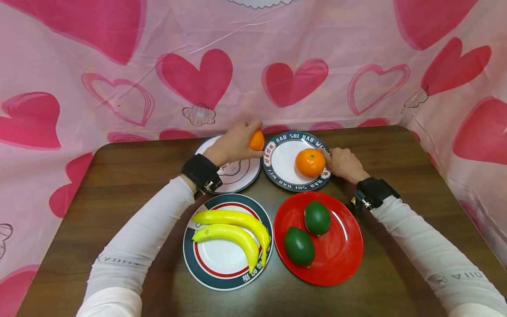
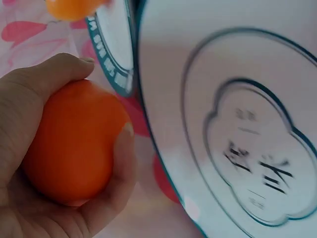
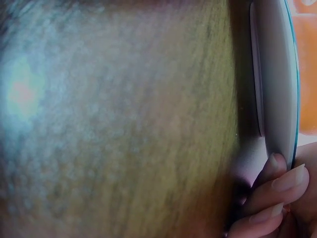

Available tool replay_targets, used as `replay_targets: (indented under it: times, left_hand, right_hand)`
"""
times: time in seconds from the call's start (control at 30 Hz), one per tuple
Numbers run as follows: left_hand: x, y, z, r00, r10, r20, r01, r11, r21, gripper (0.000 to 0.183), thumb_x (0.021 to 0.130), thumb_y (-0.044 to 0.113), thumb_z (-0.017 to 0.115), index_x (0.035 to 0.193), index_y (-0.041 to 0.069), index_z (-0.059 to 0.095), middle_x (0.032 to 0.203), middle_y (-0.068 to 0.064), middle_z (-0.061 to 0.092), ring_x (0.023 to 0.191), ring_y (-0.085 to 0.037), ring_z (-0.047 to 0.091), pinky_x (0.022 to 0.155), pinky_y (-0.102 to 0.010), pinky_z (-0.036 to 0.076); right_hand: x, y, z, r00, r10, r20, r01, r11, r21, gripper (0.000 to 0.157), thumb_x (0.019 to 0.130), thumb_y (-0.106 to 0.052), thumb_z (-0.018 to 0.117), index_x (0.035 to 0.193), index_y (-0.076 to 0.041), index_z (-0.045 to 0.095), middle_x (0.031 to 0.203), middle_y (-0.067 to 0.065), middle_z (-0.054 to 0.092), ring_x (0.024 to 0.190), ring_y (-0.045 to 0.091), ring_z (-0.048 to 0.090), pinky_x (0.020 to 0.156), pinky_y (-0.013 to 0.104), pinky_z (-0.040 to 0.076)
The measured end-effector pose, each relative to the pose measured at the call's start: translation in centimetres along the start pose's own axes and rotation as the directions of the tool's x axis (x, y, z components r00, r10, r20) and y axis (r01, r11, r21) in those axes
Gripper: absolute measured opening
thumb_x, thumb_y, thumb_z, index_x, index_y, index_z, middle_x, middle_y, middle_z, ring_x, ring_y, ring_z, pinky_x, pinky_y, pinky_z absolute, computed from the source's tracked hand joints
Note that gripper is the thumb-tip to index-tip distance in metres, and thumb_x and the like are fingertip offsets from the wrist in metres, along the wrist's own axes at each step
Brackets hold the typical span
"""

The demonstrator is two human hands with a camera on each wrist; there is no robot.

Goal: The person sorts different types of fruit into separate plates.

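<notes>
My left hand (image 1: 237, 141) grips an orange (image 2: 77, 144), thumb on one side and curled fingers on the other. In the head view it is above the back left plate (image 1: 250, 176), and the hand covers much of that fruit. My right hand (image 1: 343, 163) pinches the right edge of the back right plate (image 1: 280, 176), a white one with a dark lettered rim. Its fingertips (image 3: 290, 181) lie against the outer side of the rim in the right wrist view. A second orange (image 1: 310, 163) with a green stem mark sits on this plate, close to the right thumb.
Two yellow bananas (image 1: 227, 217) lie on a dark-rimmed plate (image 1: 194, 268) at front left. Two green avocados (image 1: 299, 246) rest on a red plate (image 1: 340, 264) at front right. The brown wooden table (image 1: 119, 189) meets a pink heart-printed cloth (image 1: 245, 88) behind.
</notes>
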State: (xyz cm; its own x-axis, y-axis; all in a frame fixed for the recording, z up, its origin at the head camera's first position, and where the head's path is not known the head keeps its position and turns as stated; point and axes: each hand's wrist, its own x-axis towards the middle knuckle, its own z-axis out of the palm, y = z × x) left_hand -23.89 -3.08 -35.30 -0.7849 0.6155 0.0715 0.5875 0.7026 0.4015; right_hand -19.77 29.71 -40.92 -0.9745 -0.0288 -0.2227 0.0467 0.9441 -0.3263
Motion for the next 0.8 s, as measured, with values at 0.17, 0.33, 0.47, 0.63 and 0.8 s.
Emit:
replay_targets:
  times: [0.17, 0.33, 0.47, 0.63, 0.8]
  left_hand:
    - [0.4, 1.6, 0.0, 0.999, 0.038, 0.01, -0.038, 0.999, -0.009, 0.06, 0.079, 0.04, 0.076, 0.13, 0.023, 0.048, 0.122, -0.014, 0.042, 0.108, -0.026, 0.046, 0.081, -0.033, 0.053]
    - [0.8, 2.4, 0.3, 0.997, 0.078, 0.003, -0.078, 0.996, -0.048, 0.059, 0.08, 0.049, 0.072, 0.129, 0.022, 0.051, 0.125, -0.013, 0.04, 0.116, -0.025, 0.041, 0.083, -0.029, 0.051]
    - [1.3, 2.7, 0.8, 0.995, 0.097, 0.02, -0.095, 0.992, -0.087, 0.051, 0.088, 0.047, 0.064, 0.13, 0.021, 0.05, 0.125, -0.012, 0.04, 0.117, -0.024, 0.041, 0.083, -0.026, 0.049]
    - [1.7, 3.5, 1.4, 0.994, 0.063, 0.085, -0.059, 0.997, -0.051, 0.051, 0.089, 0.047, 0.062, 0.132, 0.024, 0.05, 0.124, -0.013, 0.04, 0.11, -0.026, 0.044, 0.079, -0.027, 0.05]
    - [2.2, 4.6, 2.0, 0.988, 0.066, 0.137, -0.075, 0.995, 0.061, 0.058, 0.087, 0.052, 0.062, 0.136, 0.023, 0.049, 0.124, -0.014, 0.041, 0.107, -0.029, 0.043, 0.08, -0.032, 0.051]
  right_hand:
    - [0.0, 0.0, 0.0, 1.0, 0.0, -0.001, 0.0, 1.0, -0.001, 0.079, 0.096, -0.066, 0.02, 0.104, 0.003, 0.058, 0.08, 0.015, 0.052, 0.076, 0.031, 0.055, 0.066, 0.039, 0.045]
    - [0.0, 0.1, 0.0, 1.0, -0.001, 0.001, 0.001, 1.0, 0.002, 0.08, 0.096, -0.067, 0.019, 0.103, 0.003, 0.058, 0.08, 0.015, 0.052, 0.074, 0.031, 0.054, 0.065, 0.038, 0.045]
    - [0.0, 0.1, 0.0, 1.0, 0.003, -0.001, -0.003, 1.0, 0.004, 0.079, 0.096, -0.066, 0.02, 0.103, 0.003, 0.058, 0.08, 0.015, 0.052, 0.075, 0.031, 0.054, 0.065, 0.038, 0.045]
    - [0.0, 0.1, 0.0, 1.0, -0.001, -0.005, 0.002, 1.0, 0.007, 0.08, 0.095, -0.068, 0.019, 0.102, 0.002, 0.058, 0.08, 0.015, 0.052, 0.075, 0.031, 0.054, 0.065, 0.039, 0.046]
    - [0.0, 0.0, 0.0, 1.0, -0.01, -0.008, 0.01, 1.0, 0.004, 0.08, 0.096, -0.066, 0.02, 0.105, 0.003, 0.059, 0.08, 0.015, 0.052, 0.076, 0.032, 0.055, 0.065, 0.039, 0.046]
